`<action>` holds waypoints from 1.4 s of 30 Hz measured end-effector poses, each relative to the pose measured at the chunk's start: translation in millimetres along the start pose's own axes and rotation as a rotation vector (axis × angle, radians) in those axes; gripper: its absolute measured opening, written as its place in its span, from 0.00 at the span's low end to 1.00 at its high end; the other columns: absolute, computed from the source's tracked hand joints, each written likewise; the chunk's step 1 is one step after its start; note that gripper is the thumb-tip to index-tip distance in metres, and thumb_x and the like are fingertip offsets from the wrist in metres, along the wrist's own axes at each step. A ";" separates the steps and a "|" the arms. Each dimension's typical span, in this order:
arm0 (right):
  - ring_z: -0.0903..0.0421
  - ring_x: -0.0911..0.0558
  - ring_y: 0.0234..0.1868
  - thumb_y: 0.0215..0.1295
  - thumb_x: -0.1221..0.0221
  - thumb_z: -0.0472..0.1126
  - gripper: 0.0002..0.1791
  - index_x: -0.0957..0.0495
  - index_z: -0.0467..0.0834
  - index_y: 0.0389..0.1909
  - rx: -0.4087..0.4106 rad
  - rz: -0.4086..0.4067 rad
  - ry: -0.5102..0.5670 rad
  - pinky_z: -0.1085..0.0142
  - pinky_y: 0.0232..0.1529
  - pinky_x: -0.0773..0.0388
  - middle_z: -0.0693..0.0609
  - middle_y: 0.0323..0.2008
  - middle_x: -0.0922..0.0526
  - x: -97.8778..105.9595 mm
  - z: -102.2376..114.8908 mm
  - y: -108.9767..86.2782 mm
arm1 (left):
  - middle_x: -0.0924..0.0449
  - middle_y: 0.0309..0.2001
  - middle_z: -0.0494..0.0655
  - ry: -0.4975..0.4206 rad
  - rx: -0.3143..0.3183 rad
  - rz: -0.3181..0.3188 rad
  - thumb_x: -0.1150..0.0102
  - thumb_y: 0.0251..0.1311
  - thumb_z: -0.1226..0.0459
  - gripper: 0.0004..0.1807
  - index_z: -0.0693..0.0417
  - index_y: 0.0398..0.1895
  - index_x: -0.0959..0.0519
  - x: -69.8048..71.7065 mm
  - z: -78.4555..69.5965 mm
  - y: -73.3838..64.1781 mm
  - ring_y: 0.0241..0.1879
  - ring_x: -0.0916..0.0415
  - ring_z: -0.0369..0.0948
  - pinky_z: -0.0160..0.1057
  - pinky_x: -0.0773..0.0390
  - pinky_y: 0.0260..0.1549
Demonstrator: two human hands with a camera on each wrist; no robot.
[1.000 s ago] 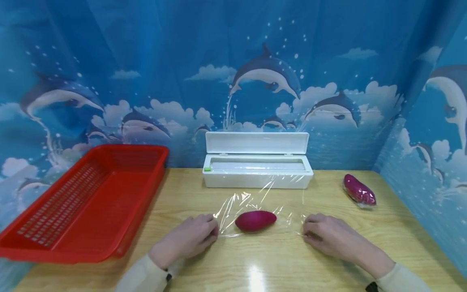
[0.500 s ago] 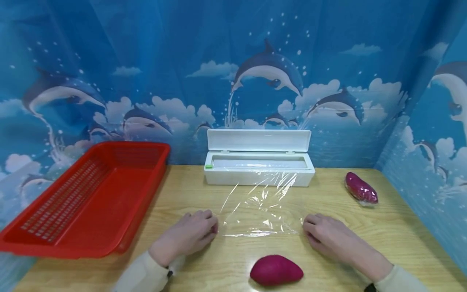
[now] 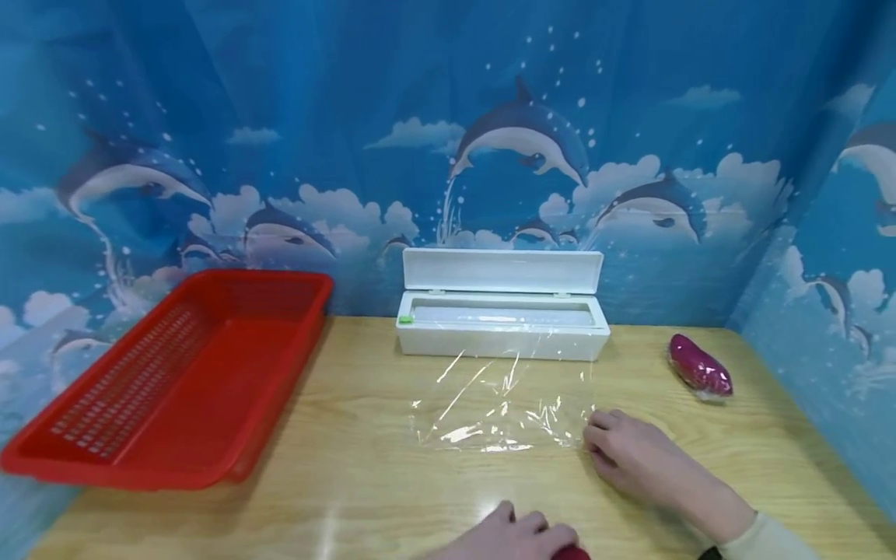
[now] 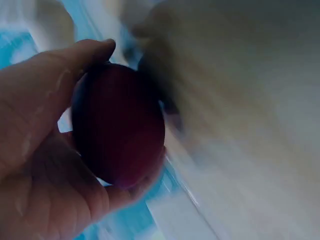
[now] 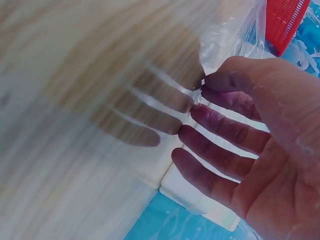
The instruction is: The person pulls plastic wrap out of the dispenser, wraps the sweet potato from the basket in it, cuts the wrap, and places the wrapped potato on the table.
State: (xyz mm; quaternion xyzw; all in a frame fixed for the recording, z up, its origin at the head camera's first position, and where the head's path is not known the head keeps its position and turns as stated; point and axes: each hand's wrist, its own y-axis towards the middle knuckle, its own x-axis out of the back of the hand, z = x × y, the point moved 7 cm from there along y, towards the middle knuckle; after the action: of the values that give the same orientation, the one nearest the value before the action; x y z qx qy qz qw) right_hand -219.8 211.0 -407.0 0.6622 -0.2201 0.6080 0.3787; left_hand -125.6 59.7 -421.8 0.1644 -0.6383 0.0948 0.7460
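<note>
At the bottom edge of the head view my left hand (image 3: 500,538) grips a smooth purple sweet potato (image 3: 571,553), mostly cut off by the frame. The left wrist view shows the sweet potato (image 4: 120,125) end-on, with thumb and fingers around it. My right hand (image 3: 640,459) pinches the near right corner of a clear cling film sheet (image 3: 490,408) between thumb and index finger; its other fingers (image 5: 220,127) are spread at the tabletop. From a white cling film dispenser (image 3: 504,340) with its lid raised, the film runs forward over the table.
A second purple sweet potato (image 3: 700,365), wrapped in film, lies at the back right. On the left stands a red plastic basket (image 3: 241,435). Behind the wooden table (image 3: 364,498) hangs a blue dolphin-print curtain (image 3: 350,117), which also closes off the right side.
The sweet potato has rolled off the film towards me. My left hand has let go of the film's left corner and moved right and nearer to grip it. The right hand stays put.
</note>
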 end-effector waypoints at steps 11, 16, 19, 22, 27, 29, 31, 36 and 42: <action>0.65 0.30 0.27 0.53 0.29 0.35 0.14 0.25 0.54 0.24 0.015 0.005 0.006 0.69 0.25 0.27 0.63 0.27 0.28 -0.3 -2.4 3.2 | 0.23 0.67 0.41 -0.164 0.171 -0.144 0.40 0.72 0.54 0.26 0.40 0.71 0.28 21.4 123.7 11.0 0.61 0.22 0.41 0.42 0.18 0.56; 0.67 0.29 0.26 0.51 0.28 0.35 0.15 0.25 0.54 0.24 0.040 -0.022 0.024 0.70 0.24 0.26 0.62 0.27 0.26 2.0 -2.4 3.5 | 0.29 0.73 0.47 -0.205 0.217 -0.095 0.37 0.69 0.52 0.33 0.44 0.75 0.32 12.0 150.5 19.3 0.72 0.31 0.45 0.47 0.28 0.70; 0.69 0.29 0.26 0.51 0.28 0.35 0.14 0.24 0.54 0.25 0.071 -0.055 0.035 0.72 0.24 0.25 0.62 0.27 0.24 5.1 -1.2 2.7 | 0.27 0.70 0.46 -0.212 0.266 -0.121 0.32 0.63 0.47 0.33 0.40 0.70 0.27 15.6 155.1 6.7 0.71 0.32 0.46 0.49 0.29 0.70; 0.70 0.27 0.26 0.49 0.28 0.34 0.14 0.23 0.54 0.26 0.105 -0.126 0.027 0.73 0.24 0.25 0.62 0.29 0.23 12.3 -0.8 1.5 | 0.20 0.58 0.42 -0.216 0.329 -0.122 0.29 0.58 0.43 0.27 0.38 0.59 0.19 23.0 156.9 -18.9 0.60 0.27 0.41 0.47 0.25 0.62; 0.67 0.23 0.29 0.44 0.29 0.34 0.14 0.21 0.53 0.29 0.152 -0.289 0.000 0.73 0.27 0.22 0.63 0.32 0.21 31.4 -4.1 2.0 | 0.20 0.41 0.39 -0.216 0.417 0.061 0.27 0.56 0.50 0.15 0.42 0.43 0.15 8.9 161.4 -59.8 0.42 0.25 0.37 0.43 0.21 0.43; 0.65 0.20 0.30 0.44 0.30 0.35 0.13 0.20 0.52 0.31 0.166 -0.334 -0.002 0.72 0.28 0.21 0.62 0.34 0.19 38.1 -5.9 4.0 | 0.21 0.37 0.39 -0.210 0.419 0.076 0.28 0.59 0.55 0.08 0.44 0.38 0.16 2.3 164.0 -67.8 0.38 0.26 0.36 0.40 0.22 0.37; 0.64 0.19 0.30 0.45 0.31 0.35 0.13 0.19 0.51 0.32 0.164 -0.354 0.004 0.72 0.28 0.21 0.61 0.34 0.18 43.5 -8.3 7.0 | 0.20 0.33 0.38 -0.227 0.406 0.025 0.32 0.62 0.61 0.03 0.45 0.34 0.17 0.6 167.6 -70.1 0.34 0.25 0.34 0.37 0.22 0.33; 0.67 0.21 0.28 0.48 0.30 0.33 0.13 0.19 0.51 0.31 0.073 -0.342 0.037 0.74 0.26 0.24 0.62 0.32 0.18 49.3 -20.6 20.0 | 0.18 0.32 0.37 -0.408 0.535 -0.080 0.36 0.67 0.64 0.01 0.48 0.38 0.19 14.3 193.8 -67.7 0.31 0.24 0.33 0.34 0.21 0.35; 0.63 0.22 0.26 0.61 0.35 0.35 0.03 0.17 0.46 0.34 -0.167 -0.181 0.123 0.71 0.25 0.24 0.59 0.27 0.17 41.5 -54.9 47.8 | 0.17 0.37 0.43 -0.513 0.807 -0.090 0.39 0.69 0.62 0.05 0.50 0.45 0.19 26.6 249.4 -56.0 0.36 0.22 0.38 0.39 0.18 0.40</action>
State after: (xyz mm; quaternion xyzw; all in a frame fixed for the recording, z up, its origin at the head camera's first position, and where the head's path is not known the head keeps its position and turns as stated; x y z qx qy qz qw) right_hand -284.0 230.8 -356.9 0.6070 -0.1855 0.5904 0.4986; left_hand -331.3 -85.5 -369.9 0.4866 -0.7060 0.2590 0.4445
